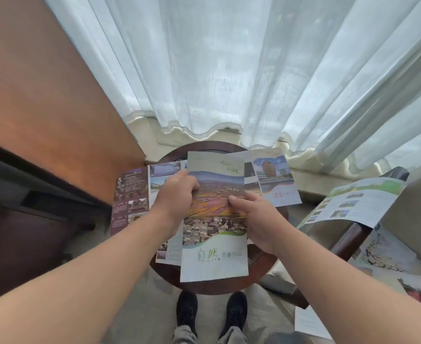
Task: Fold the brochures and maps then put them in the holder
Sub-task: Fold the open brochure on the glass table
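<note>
Item: tall white paper brochure (pixel 214 256) with a landscape photograph and green lettering, held over the round dark wooden table (pixel 229 286), near centre. Left hand (pixel 177 194) curled round its left edge and right hand (pixel 254 219) pinched its right edge, probably steadying it for a crease. Open purple brochure (pixel 130 194) lay left and tower-photo leaflet (pixel 276 180) far right. Holder: not visible.

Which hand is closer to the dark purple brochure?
Left. The left hand sits just beside the purple brochure, gripping the left edge of the landscape brochure; the right hand pinches its other edge, farther off.
</note>
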A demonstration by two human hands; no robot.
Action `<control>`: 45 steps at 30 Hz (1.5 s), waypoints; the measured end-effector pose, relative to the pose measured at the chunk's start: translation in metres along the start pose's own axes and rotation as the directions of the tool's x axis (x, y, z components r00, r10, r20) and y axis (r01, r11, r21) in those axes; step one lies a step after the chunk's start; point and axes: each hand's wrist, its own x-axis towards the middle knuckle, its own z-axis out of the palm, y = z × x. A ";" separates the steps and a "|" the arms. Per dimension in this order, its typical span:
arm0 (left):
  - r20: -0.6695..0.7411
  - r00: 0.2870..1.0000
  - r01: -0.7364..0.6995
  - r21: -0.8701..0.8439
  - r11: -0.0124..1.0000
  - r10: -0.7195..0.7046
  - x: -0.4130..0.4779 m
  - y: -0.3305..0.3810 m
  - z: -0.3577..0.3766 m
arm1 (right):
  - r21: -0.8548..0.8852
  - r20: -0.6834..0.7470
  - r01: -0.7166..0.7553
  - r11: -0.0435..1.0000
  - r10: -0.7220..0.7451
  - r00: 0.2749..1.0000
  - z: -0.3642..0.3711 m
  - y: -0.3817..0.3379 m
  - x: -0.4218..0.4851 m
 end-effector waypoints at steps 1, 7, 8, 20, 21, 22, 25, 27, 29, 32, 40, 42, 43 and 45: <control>-0.025 0.999 -0.026 0.060 0.998 0.028 -0.003 0.001 -0.004 | -0.001 -0.005 0.030 1.000 -0.030 1.000 0.003 -0.002 -0.001; -0.011 0.999 0.048 0.129 0.990 -0.047 -0.011 -0.003 -0.025 | 0.034 0.059 0.113 0.993 -0.115 0.992 0.017 -0.013 -0.007; 0.034 0.995 0.087 0.091 0.992 -0.091 -0.013 -0.003 -0.026 | 0.041 0.065 0.114 0.993 -0.117 0.991 0.019 -0.013 -0.008; 0.082 0.995 0.066 -0.033 0.997 -0.063 -0.019 -0.011 -0.024 | -0.220 -0.132 0.080 0.972 -0.111 0.985 0.026 -0.001 -0.007; 0.098 0.993 0.063 -0.040 0.997 -0.059 -0.019 -0.011 -0.024 | -0.190 -0.117 0.068 0.979 -0.092 0.989 0.024 -0.001 -0.007; 0.107 0.993 0.057 -0.042 0.997 -0.052 -0.020 -0.011 -0.024 | -0.182 -0.102 0.067 0.981 -0.086 0.991 0.023 -0.001 -0.007; 0.038 0.999 0.015 0.080 0.997 -0.018 -0.021 -0.012 -0.022 | -0.191 -0.132 0.083 0.978 -0.110 0.985 0.020 -0.002 -0.008; -0.055 0.998 -0.026 0.211 0.977 0.038 -0.021 -0.011 -0.021 | -0.175 -0.146 0.097 0.980 -0.124 0.981 0.019 -0.003 -0.007; -0.113 0.991 -0.042 0.275 0.961 0.076 -0.021 -0.009 -0.021 | -0.148 -0.128 0.101 0.984 -0.120 0.985 0.019 -0.005 -0.007; -0.037 0.997 0.068 0.170 0.983 -0.062 -0.017 -0.009 -0.020 | -0.117 -0.103 0.104 0.988 -0.116 0.988 0.017 -0.006 -0.005; 0.010 0.992 0.129 0.050 0.990 -0.129 -0.005 -0.016 -0.011 | -0.350 -0.247 0.041 0.936 -0.135 0.960 0.002 -0.006 0.000; 0.049 0.988 0.144 0.063 0.988 -0.147 -0.001 -0.019 -0.007 | -0.351 -0.257 -0.015 0.936 -0.081 0.963 -0.006 -0.002 -0.001; 0.055 0.987 0.144 0.088 0.986 -0.149 0.000 -0.022 -0.003 | -0.354 -0.256 -0.038 0.935 -0.058 0.965 -0.011 0.001 -0.001; 0.046 0.990 0.121 0.233 0.965 -0.136 0.003 -0.028 0.004 | -0.380 -0.269 -0.083 0.921 -0.025 0.963 -0.022 0.008 -0.001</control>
